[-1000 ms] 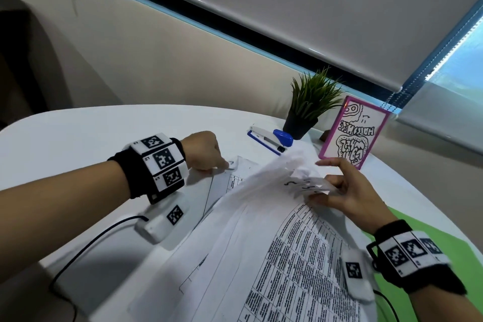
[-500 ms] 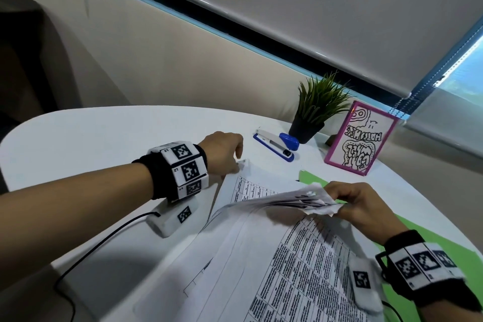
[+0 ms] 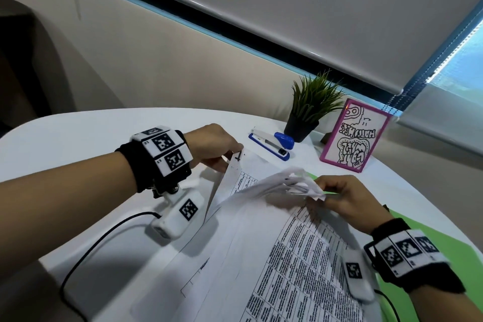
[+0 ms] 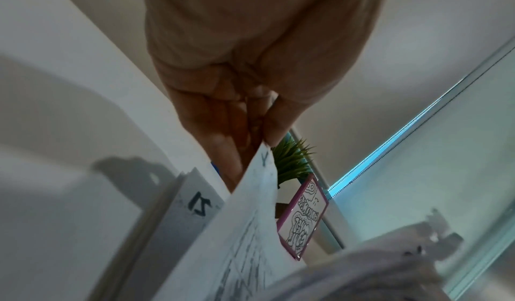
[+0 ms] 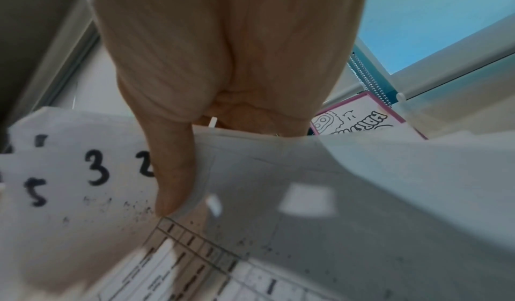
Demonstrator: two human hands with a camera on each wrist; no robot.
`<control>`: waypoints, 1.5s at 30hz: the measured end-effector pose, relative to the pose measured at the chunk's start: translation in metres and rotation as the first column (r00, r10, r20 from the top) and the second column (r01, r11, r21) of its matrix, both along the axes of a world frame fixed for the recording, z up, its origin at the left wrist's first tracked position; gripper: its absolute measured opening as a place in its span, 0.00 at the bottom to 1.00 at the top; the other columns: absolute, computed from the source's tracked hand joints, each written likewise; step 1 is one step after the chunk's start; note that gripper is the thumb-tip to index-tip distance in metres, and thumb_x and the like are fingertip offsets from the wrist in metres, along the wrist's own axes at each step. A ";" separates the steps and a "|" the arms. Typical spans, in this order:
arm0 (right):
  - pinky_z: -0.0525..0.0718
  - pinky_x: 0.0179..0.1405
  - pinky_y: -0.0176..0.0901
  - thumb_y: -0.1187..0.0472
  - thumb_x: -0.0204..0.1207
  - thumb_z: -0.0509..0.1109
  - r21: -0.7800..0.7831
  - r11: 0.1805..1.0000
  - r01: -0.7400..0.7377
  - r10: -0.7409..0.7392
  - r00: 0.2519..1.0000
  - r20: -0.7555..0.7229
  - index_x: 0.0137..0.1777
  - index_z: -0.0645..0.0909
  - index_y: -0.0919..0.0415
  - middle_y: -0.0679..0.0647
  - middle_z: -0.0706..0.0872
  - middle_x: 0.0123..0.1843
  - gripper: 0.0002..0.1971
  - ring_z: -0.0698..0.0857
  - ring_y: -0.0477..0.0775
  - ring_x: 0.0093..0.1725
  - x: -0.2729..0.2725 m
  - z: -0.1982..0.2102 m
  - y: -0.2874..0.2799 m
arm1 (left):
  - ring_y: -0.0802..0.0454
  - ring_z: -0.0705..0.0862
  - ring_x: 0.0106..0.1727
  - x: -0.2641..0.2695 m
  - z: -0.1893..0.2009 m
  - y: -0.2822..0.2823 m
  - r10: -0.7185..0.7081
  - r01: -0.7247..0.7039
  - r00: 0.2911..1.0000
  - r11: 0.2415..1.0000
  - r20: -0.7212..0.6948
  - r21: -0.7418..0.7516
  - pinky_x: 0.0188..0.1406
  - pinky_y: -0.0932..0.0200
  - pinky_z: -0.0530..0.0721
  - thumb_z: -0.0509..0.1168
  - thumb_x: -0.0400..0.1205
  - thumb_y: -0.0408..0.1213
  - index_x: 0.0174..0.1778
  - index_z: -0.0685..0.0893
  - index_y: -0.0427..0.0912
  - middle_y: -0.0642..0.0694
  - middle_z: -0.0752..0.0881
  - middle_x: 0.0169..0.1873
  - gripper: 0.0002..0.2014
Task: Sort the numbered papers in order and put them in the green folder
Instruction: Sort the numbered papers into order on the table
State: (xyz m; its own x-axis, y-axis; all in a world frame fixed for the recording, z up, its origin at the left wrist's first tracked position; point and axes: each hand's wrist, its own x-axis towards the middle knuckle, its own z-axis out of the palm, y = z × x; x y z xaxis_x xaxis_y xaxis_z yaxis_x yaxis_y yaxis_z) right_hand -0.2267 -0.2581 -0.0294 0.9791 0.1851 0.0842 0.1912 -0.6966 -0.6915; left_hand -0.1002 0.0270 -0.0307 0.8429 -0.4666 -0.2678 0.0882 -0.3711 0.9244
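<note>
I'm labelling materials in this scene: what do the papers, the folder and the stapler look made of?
Papers: thin matte office paper; they bend and crumple where the right hand pinches them. Folder: flat, evenly green, matte, probably card or thin plastic; I cannot tell which. Stapler: glossy blue and white shell, likely plastic, with a silvery strip that looks like metal.
</note>
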 end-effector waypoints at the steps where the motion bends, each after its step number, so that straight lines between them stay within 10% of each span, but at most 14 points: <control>1: 0.82 0.41 0.38 0.64 0.71 0.79 -0.024 1.000 0.016 -0.017 1.000 -0.012 0.37 0.87 0.58 0.56 0.91 0.37 0.04 0.86 0.47 0.37 0.002 -0.001 0.001 | 0.49 0.87 0.28 0.000 -0.002 0.003 -0.034 0.034 0.999 0.999 0.017 0.032 0.36 0.59 0.88 0.66 0.83 0.34 0.43 0.88 0.32 0.41 0.90 0.38 0.09; 5: 0.85 0.43 0.47 0.53 0.75 0.76 -0.228 0.971 0.065 -0.072 0.997 -0.021 0.44 0.86 0.52 0.49 0.91 0.42 0.04 0.88 0.49 0.42 0.013 -0.011 0.000 | 0.44 0.79 0.29 -0.005 -0.014 0.012 -0.239 0.214 0.969 0.941 0.065 0.262 0.38 0.57 0.78 0.72 0.78 0.30 0.24 0.77 0.39 0.40 0.79 0.23 0.16; 9: 0.73 0.38 0.34 0.48 0.76 0.74 -0.338 0.937 0.092 -0.098 0.995 -0.002 0.44 0.77 0.49 0.38 0.81 0.37 0.09 0.77 0.34 0.36 0.023 -0.017 -0.001 | 0.46 0.83 0.28 -0.004 -0.012 0.011 -0.060 -0.007 0.963 0.969 0.262 0.248 0.36 0.60 0.83 0.68 0.80 0.33 0.25 0.81 0.42 0.44 0.83 0.24 0.16; 15: 0.79 0.38 0.43 0.50 0.77 0.74 -0.351 0.932 0.088 -0.109 0.993 -0.040 0.43 0.82 0.49 0.46 0.87 0.38 0.06 0.81 0.43 0.35 0.025 -0.013 0.002 | 0.54 0.78 0.32 0.007 0.035 0.023 0.382 -0.453 0.629 0.888 0.677 -0.081 0.27 0.62 0.69 0.59 0.88 0.40 0.46 0.82 0.43 0.50 0.81 0.34 0.09; 20: 0.75 0.38 0.35 0.45 0.74 0.75 -0.388 0.913 0.127 -0.171 0.982 -0.083 0.48 0.79 0.42 0.39 0.85 0.42 0.08 0.81 0.37 0.40 0.024 -0.008 0.007 | 0.64 0.83 0.36 -0.014 0.099 0.038 0.530 -0.267 0.415 0.848 0.740 -0.458 0.35 0.68 0.82 0.60 0.87 0.34 0.50 0.84 0.41 0.53 0.86 0.39 0.07; 26: 0.75 0.43 0.34 0.45 0.71 0.78 -0.366 0.920 0.139 -0.212 0.963 -0.167 0.47 0.77 0.39 0.38 0.84 0.44 0.12 0.81 0.35 0.44 0.015 0.003 0.013 | 0.53 0.86 0.37 -0.071 0.149 0.039 0.479 -0.078 0.119 0.878 0.870 -0.472 0.39 0.58 0.83 0.56 0.90 0.42 0.45 0.82 0.36 0.46 0.85 0.36 0.16; 31: 0.79 0.67 0.55 0.53 0.77 0.74 -0.278 0.948 0.152 -0.220 0.947 -0.235 0.66 0.79 0.53 0.57 0.86 0.60 0.18 0.83 0.59 0.60 0.008 0.015 0.012 | 0.48 0.82 0.37 -0.060 0.145 0.019 0.491 -0.109 0.248 0.871 0.835 -0.479 0.36 0.50 0.81 0.59 0.86 0.42 0.46 0.84 0.38 0.42 0.84 0.36 0.12; 34: 0.72 0.64 0.36 0.74 0.83 0.61 -0.332 0.929 0.163 -0.251 0.937 -0.242 0.68 0.76 0.68 0.63 0.81 0.67 0.15 0.81 0.57 0.62 0.004 0.023 0.011 | 0.40 0.82 0.37 -0.031 0.117 0.003 0.480 -0.265 0.480 0.877 0.734 -0.400 0.37 0.43 0.82 0.60 0.86 0.47 0.44 0.83 0.35 0.37 0.86 0.38 0.18; 37: 0.74 0.64 0.39 0.74 0.84 0.59 -0.247 0.943 0.224 -0.285 0.926 -0.249 0.74 0.70 0.75 0.68 0.77 0.74 0.18 0.76 0.65 0.73 -0.001 0.023 0.006 | 0.40 0.84 0.40 -0.013 0.086 -0.011 0.463 -0.388 0.561 0.879 0.686 -0.277 0.39 0.49 0.80 0.61 0.86 0.43 0.41 0.84 0.37 0.41 0.86 0.37 0.15; 41: 0.80 0.57 0.40 0.68 0.85 0.59 0.015 0.944 0.330 -0.316 0.915 -0.249 0.69 0.76 0.76 0.56 0.86 0.49 0.16 0.85 0.40 0.42 0.004 0.016 -0.003 | 0.40 0.79 0.39 -0.033 0.036 -0.030 0.011 -0.273 0.688 0.930 0.725 0.245 0.36 0.54 0.68 0.58 0.85 0.38 0.31 0.74 0.41 0.43 0.80 0.30 0.15; 43: 0.82 0.53 0.52 0.49 0.84 0.58 0.158 0.916 0.369 -0.305 0.895 -0.325 0.54 0.85 0.68 0.53 0.81 0.34 0.22 0.80 0.37 0.26 0.015 0.007 -0.014 | 0.40 0.80 0.43 -0.054 0.006 -0.041 -0.293 -0.112 0.723 0.844 0.626 0.525 0.36 0.54 0.68 0.55 0.85 0.38 0.35 0.72 0.44 0.41 0.83 0.38 0.12; 45: 0.75 0.39 0.42 0.30 0.78 0.49 0.161 0.913 0.376 -0.292 0.875 -0.387 0.47 0.88 0.58 0.52 0.80 0.35 0.35 0.77 0.42 0.29 0.026 -0.001 -0.020 | 0.42 0.80 0.43 -0.072 -0.017 -0.050 -0.403 -0.056 0.714 0.782 0.572 0.621 0.35 0.55 0.67 0.53 0.86 0.37 0.39 0.71 0.43 0.41 0.82 0.40 0.09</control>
State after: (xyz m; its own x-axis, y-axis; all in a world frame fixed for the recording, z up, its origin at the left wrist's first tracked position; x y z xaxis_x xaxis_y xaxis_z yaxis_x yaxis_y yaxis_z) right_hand -0.2003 -0.2782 -0.0308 0.9517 -0.1412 -0.2726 -0.3064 -0.4937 -0.8139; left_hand -0.1727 -0.0231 -0.0479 0.8148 -0.5777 0.0492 -0.5615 -0.7650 0.3154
